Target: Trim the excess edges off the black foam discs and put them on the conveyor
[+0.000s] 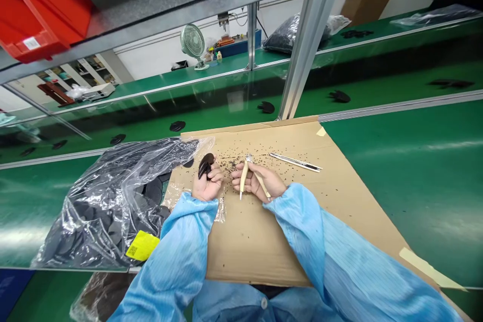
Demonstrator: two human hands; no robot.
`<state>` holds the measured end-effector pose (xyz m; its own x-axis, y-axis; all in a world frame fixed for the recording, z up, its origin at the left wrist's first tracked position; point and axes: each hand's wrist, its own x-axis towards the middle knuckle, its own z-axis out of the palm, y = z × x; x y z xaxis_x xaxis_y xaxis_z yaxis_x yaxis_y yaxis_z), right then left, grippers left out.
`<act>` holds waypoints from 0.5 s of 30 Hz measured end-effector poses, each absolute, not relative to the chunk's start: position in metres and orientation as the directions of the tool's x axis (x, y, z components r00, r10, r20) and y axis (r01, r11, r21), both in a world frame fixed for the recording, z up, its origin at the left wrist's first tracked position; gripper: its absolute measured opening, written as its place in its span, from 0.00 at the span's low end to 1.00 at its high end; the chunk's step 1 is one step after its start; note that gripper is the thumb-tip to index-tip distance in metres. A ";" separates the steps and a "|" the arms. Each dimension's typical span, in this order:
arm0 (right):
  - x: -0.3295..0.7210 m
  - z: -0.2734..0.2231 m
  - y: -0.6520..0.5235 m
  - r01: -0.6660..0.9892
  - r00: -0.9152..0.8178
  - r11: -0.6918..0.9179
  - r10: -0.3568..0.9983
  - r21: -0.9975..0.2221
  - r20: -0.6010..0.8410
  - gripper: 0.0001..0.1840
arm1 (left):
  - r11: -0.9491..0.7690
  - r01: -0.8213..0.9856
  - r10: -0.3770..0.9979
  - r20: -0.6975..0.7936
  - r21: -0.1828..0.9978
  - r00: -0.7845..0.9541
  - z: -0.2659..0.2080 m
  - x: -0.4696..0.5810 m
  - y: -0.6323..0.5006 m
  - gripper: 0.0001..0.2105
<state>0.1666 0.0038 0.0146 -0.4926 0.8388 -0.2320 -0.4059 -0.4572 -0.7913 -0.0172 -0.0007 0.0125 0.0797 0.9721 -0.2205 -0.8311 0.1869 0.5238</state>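
Left hand grips a black piece, right hand grips pliers; decent room toward the right edge of the cardboard, clear bag loaded with black discs.

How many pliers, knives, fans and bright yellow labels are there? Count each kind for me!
Pliers: 1
Knife: 1
Fan: 1
Bright yellow label: 1
Total: 4

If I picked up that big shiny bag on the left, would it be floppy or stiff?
The plastic bag would probably sag and flop, since its thin film is wrinkled. It may feel heavy, because many black pieces fill it. Some could slide out, as the side toward the cardboard looks open.
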 end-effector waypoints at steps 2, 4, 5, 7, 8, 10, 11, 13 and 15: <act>0.169 0.016 0.005 -0.385 -0.516 -0.458 0.827 -0.801 -0.224 0.17 | 0.201 -0.836 0.970 -0.223 0.511 0.097 0.012 -0.018 0.000 0.08; 0.170 0.016 0.005 -0.399 -0.512 -0.443 0.834 -0.803 -0.206 0.15 | 0.215 -0.831 0.967 -0.232 0.513 0.107 0.010 -0.016 0.002 0.06; 0.170 0.015 0.005 -0.414 -0.490 -0.417 0.851 -0.809 -0.188 0.13 | 0.215 -0.820 0.965 -0.246 0.530 0.094 0.009 -0.014 0.002 0.05; 0.170 0.010 0.004 -0.434 -0.387 -0.300 0.914 -0.849 -0.125 0.11 | 0.192 -0.769 0.958 -0.288 0.610 0.011 0.006 -0.007 0.005 0.08; 0.171 0.007 0.004 -0.422 -0.301 -0.208 0.950 -0.882 -0.080 0.13 | 0.171 -0.733 0.954 -0.297 0.659 -0.044 0.005 -0.004 0.006 0.11; 0.173 0.004 0.006 -0.312 -0.096 0.016 0.994 -0.950 0.048 0.14 | 0.125 -0.664 0.954 -0.273 0.737 -0.124 0.002 0.003 0.010 0.17; 0.174 0.006 0.008 -0.209 -0.004 0.135 0.990 -0.969 0.139 0.14 | 0.105 -0.639 0.958 -0.251 0.762 -0.141 0.000 0.006 0.012 0.19; 0.171 0.019 0.009 0.062 0.085 0.354 0.930 -0.933 0.359 0.11 | 0.079 -0.606 0.968 -0.206 0.792 -0.142 -0.003 0.011 0.015 0.18; 0.157 0.043 0.007 0.341 -0.028 0.514 0.842 -0.787 0.538 0.07 | 0.087 -0.598 0.979 -0.180 0.797 -0.097 -0.007 0.018 0.015 0.15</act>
<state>0.1568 0.0069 0.0427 -0.0282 0.8423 0.5382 0.3411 0.5142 -0.7869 0.0182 0.0150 -0.0067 -0.0973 0.9789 -0.1795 -0.5981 0.0867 0.7967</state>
